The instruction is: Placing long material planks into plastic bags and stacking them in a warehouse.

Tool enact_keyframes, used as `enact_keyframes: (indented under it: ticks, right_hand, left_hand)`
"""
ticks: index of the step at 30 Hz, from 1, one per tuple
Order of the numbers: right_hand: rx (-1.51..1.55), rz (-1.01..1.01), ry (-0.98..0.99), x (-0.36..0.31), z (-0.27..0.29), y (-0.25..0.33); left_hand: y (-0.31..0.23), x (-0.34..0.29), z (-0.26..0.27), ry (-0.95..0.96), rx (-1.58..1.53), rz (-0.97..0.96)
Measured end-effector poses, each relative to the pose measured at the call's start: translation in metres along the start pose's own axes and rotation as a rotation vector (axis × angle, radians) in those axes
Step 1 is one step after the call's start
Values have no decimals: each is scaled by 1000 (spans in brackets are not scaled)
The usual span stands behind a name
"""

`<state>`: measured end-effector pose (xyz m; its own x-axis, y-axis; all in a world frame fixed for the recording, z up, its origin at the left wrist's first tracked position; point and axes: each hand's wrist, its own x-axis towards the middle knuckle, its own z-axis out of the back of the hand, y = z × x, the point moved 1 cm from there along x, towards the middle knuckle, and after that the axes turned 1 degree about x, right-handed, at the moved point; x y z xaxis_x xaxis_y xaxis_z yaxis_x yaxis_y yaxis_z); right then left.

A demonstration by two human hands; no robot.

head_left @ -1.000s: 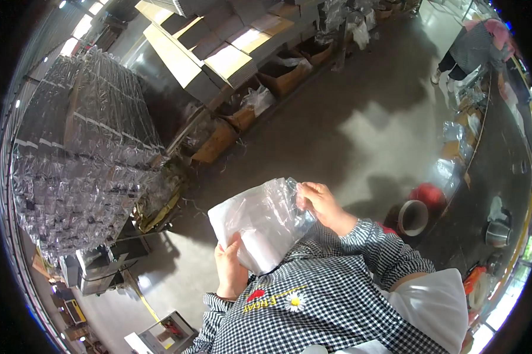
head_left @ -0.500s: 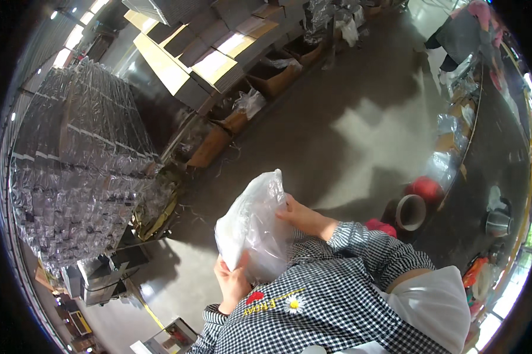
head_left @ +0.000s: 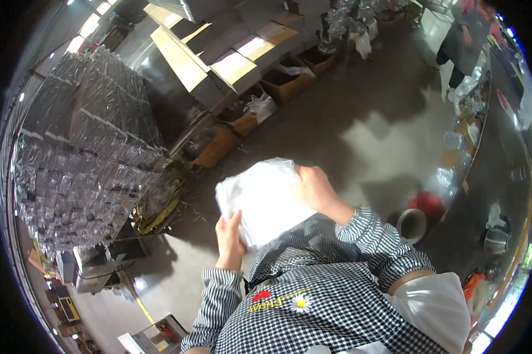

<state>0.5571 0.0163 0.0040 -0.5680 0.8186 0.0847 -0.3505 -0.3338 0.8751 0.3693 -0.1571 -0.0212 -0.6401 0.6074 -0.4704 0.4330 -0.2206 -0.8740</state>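
Observation:
A white, flat packet in clear plastic point(head_left: 270, 200) is held out in front of my checked apron, its broad face catching bright light. My left hand point(head_left: 229, 237) grips its lower left edge, with the thumb on the near face. At the upper right edge, my right hand point(head_left: 318, 190) is closed on the packet, and its fingertips are partly hidden behind the glare. What lies inside the plastic cannot be made out.
Left stands a tall stack wrapped in clear film point(head_left: 89, 147). Open cardboard boxes point(head_left: 286, 82) line the far side below stacked cartons point(head_left: 233, 68). To the right are a tape-like ring point(head_left: 412, 226), a red round thing point(head_left: 428, 204) and a metal kettle point(head_left: 497, 238). Another person point(head_left: 464, 41) stands far right.
The packet has turned from tilted and bunched to broad and flat. My right hand has moved up and right, and my left hand slightly up. The whole view has shifted a little.

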Motion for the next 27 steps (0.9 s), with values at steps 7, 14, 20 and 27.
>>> enact_keyframes:
  ticks: [7, 14, 20, 27]
  right_hand:
    - [-328, 328, -10, 18, -28, 25]
    - [-653, 583, -32, -9, -74, 50]
    - [-763, 657, 3, -31, -84, 65]
    - [147, 887, 146, -55, -53, 66]
  left_hand:
    - [-14, -21, -52, 489, 191, -68]
    - [-29, -21, -72, 341, -619, 383]
    - [-1, 6, -45, 212, -682, 487]
    - [-34, 59, -4, 209, -492, 74]
